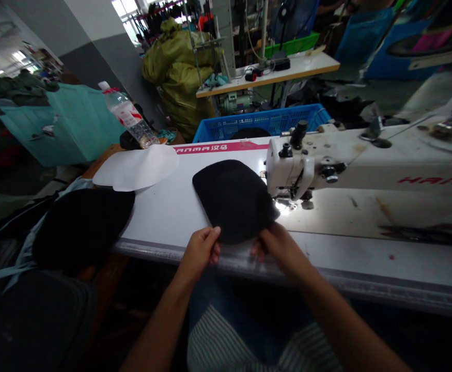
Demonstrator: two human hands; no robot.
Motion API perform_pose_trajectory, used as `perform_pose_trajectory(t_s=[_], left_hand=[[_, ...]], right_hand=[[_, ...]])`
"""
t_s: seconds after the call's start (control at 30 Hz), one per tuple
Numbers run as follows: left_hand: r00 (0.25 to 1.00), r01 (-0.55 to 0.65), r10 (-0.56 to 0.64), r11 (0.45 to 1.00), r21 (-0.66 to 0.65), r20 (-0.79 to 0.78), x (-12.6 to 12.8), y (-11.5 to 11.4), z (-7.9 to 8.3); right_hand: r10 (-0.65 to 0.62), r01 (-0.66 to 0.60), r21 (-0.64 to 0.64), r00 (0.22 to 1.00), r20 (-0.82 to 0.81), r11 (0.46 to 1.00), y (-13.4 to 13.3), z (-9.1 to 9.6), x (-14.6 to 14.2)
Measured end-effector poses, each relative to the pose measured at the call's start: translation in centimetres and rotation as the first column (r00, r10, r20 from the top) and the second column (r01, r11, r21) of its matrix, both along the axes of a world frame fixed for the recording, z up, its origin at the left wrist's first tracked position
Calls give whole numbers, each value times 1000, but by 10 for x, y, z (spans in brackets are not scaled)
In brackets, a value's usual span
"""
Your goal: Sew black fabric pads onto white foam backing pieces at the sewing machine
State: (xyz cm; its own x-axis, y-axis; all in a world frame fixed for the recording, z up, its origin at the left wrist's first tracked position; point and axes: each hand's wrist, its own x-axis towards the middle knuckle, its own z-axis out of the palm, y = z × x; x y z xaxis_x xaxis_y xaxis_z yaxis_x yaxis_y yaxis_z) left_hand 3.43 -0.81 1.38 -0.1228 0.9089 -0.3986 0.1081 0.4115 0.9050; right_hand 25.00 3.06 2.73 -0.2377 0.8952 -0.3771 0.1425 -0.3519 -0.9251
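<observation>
Left fingers (212, 239) and right fingers (265, 239) pinch 1 black panel (231, 199) by its near edge.

**Black panel (231, 199) spread on the worktop (167, 219)**

A smooth, matte face with rounded corners is shown. The panel is laid nearly flat, a blunt corner being turned towards ten o'clock. Its edge is pinched near seven o'clock and held near five; its three o'clock side is placed just beside the sewing-machine head (287, 173).

Right hand (273, 242) blurred, perhaps gripping black panel (233, 199); sewing machine (369, 174) cut off right.
</observation>
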Motion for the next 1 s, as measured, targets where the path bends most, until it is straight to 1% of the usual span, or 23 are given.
perform_pose_trajectory(t_s=[0.07, 0.1, 0.13, 0.17, 0.2, 0.23, 0.27, 0.3, 0.37, 0.4, 0.43, 0.47, 0.5, 0.6, 0.63, 0.67, 0.7, 0.73, 0.77, 0.83, 0.87, 0.93, 1.0], left_hand=[[995, 51, -54, 998, -39, -78, -6, -6, 0], [982, 75, -81, 996, -39, -171, -8, -9, 2], [947, 85, -84, 996, -11, -310, -9, -12, 5], [877, 95, -57, 994, 57, -477, -8, -15, 9], [771, 136, -6, 978, 156, -637, -4, -17, 14], [649, 233, 47, 938, 257, -760, 4, -17, 19], [537, 381, 74, 868, 319, -840, 14, -15, 23], [444, 548, 64, 770, 327, -894, 26, -11, 27], [277, 812, -38, 543, 213, -960, 51, 4, 29], [206, 871, -91, 471, 140, -974, 62, 15, 28], [161, 892, -142, 444, 82, -977, 69, 27, 27], [157, 888, -192, 456, 53, -969, 73, 39, 25], [197, 870, -241, 490, 56, -950, 73, 51, 22], [462, 759, -322, 626, 181, -826, 62, 75, 18], [533, 727, -330, 650, 222, -779, 58, 79, 18], [568, 717, -341, 652, 247, -749, 55, 81, 17], [564, 733, -355, 631, 254, -745, 53, 82, 17], [523, 772, -368, 586, 245, -769, 54, 81, 17], [451, 825, -372, 521, 220, -811, 56, 80, 16], [256, 916, -330, 383, 119, -909, 62, 77, 15], [160, 940, -292, 336, 56, -943, 66, 76, 14], [21, 954, -224, 296, -48, -974, 70, 76, 13], [-41, 950, -183, 298, -96, -982, 71, 76, 12]], right_hand=[[43, -79, 144, 972, 233, 986, -7, 0, 14], [37, -153, 254, 911, 410, 955, -9, -1, 21], [-2, -256, 354, 809, 588, 900, -11, -3, 26], [-62, -370, 419, 683, 727, 829, -12, -6, 29], [-122, -468, 445, 572, 811, 763, -13, -9, 32], [-161, -532, 452, 504, 849, 716, -13, -13, 34], [-191, -568, 457, 466, 864, 684, -14, -16, 35], [-216, -584, 465, 445, 869, 665, -15, -19, 35], [-249, -596, 475, 424, 871, 647, -17, -23, 36], [-260, -595, 478, 417, 871, 646, -18, -25, 36], [-270, -589, 485, 418, 868, 646, -19, -26, 36], [-280, -579, 498, 427, 860, 646, -20, -28, 37], [-290, -565, 515, 443, 849, 644, -21, -29, 37], [-317, -529, 571, 497, 808, 628, -23, -33, 39], [-322, -522, 583, 509, 799, 623, -23, -34, 40], [-325, -517, 591, 516, 792, 619, -24, -35, 41], [-326, -515, 594, 520, 790, 618, -24, -36, 41], [-325, -514, 592, 518, 791, 620, -24, -36, 41], [-322, -518, 586, 512, 796, 624, -24, -36, 41], [-315, -529, 566, 492, 812, 632, -24, -35, 42], [-310, -535, 556, 483, 819, 636, -23, -35, 42], [-300, -540, 546, 479, 825, 641, -23, -34, 42], [-292, -532, 546, 489, 822, 647, -23, -34, 42]])
